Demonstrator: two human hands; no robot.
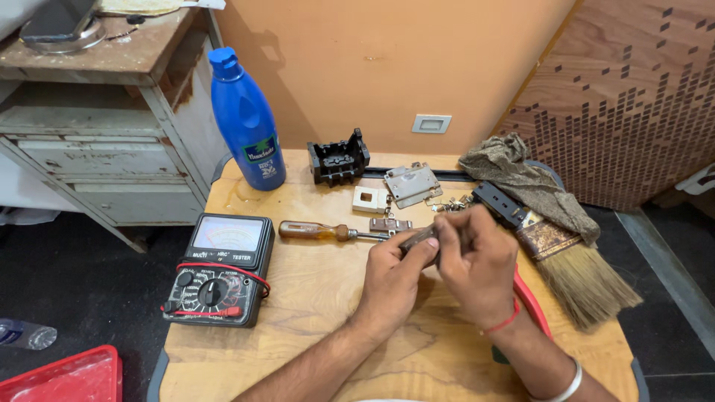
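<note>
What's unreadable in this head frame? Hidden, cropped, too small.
- Small dark part pinched between left hand and right hand: fingers cover most of it, kind unclear.
- Red thing under the right wrist: mostly hidden by the arm.
- Red tray: cut by the bottom-left edge.
- Small metal bits by the grey plate: too small to identify.
- Screwdriver tip: behind the left hand.

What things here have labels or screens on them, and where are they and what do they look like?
Blue bottle: upright at the table's far left corner, tall plastic, blue cap, green and white label low on its body.
Black meter: lying flat on the table's left side, boxy, pale dial window on top, round knob below, red lead wrapped around it.
Nothing else in view shows a label or screen.
</note>
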